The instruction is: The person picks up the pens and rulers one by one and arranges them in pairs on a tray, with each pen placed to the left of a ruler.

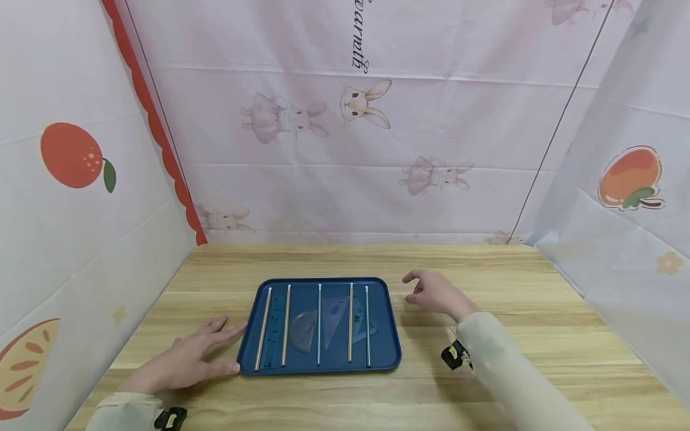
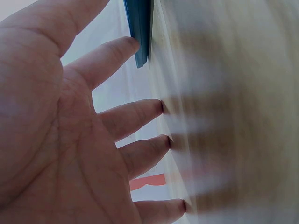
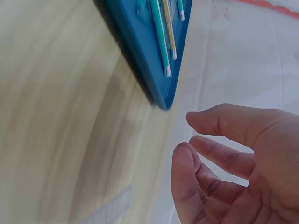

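A dark blue tray (image 1: 345,367) lies on the wooden table. Several pencils, some gold such as this pencil (image 1: 262,329) and some teal like this pencil (image 1: 319,326), lie lengthwise in it, roughly parallel. Between and under them are a blue see-through ruler (image 1: 275,335), a clear protractor (image 1: 303,331) and two set squares (image 1: 335,314), one partly covered by pencils. My left hand (image 1: 185,359) is spread at the tray's left side, thumb and index finger at its rim, other fingertips on the table. Right of the tray, my right hand (image 1: 435,293) hovers with loosely bent fingers, holding nothing.
The wooden table (image 1: 485,263) meets a pink printed curtain (image 1: 323,197) at the back. White printed sheets (image 1: 620,239) stand along both sides. A clear ridged strip (image 3: 112,206) shows low in the right wrist view. Each wrist carries a small black device (image 1: 454,354).
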### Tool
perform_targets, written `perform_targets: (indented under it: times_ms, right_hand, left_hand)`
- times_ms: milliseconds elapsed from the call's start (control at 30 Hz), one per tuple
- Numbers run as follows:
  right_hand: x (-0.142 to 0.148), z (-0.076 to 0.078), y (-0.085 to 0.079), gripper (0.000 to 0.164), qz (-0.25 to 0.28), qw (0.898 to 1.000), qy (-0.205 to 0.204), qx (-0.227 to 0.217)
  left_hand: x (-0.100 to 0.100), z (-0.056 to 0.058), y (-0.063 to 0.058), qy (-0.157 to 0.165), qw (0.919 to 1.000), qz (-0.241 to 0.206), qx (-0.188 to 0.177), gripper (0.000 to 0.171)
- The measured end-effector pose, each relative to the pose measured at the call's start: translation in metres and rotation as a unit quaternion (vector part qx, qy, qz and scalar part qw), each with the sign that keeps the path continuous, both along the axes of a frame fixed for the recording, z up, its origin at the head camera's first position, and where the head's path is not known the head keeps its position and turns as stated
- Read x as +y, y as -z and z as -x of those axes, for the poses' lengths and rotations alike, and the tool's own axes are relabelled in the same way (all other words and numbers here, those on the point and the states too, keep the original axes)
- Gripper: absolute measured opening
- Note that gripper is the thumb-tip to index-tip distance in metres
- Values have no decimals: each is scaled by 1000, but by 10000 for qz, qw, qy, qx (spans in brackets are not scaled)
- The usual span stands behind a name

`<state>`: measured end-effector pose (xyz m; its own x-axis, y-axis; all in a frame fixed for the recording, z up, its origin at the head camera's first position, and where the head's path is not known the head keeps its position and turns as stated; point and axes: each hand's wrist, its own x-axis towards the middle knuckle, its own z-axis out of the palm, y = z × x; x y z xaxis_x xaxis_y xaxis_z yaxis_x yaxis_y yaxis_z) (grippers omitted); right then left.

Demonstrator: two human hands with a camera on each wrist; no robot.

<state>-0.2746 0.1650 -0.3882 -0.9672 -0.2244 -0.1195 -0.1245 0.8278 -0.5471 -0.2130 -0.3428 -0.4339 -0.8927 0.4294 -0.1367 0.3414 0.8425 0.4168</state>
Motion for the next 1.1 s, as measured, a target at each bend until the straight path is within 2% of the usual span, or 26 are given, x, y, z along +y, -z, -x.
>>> perform_targets:
  times_ms: [300, 567, 800, 967, 1100]
  right_hand:
    - [31, 6, -1, 49, 21, 10000, -8, -36]
    - [46, 13, 5, 50, 37, 9996, 197, -194]
    - [57, 21, 13, 49, -534, 9984, 166, -100]
    - [61, 25, 17, 51, -636, 9966, 277, -448]
    - [61, 27, 17, 50, -760, 9952, 271, -547]
  left_hand:
    - [0, 1, 2, 33, 10000, 10, 14, 88]
    - [0, 1, 1, 37, 10000, -32, -16, 88]
    - [1, 0, -1, -19, 10000, 25, -50, 88]
    - [1, 1, -2, -85, 9998, 42, -173, 88]
    - [1, 1, -2, -49, 9999, 3, -156, 88]
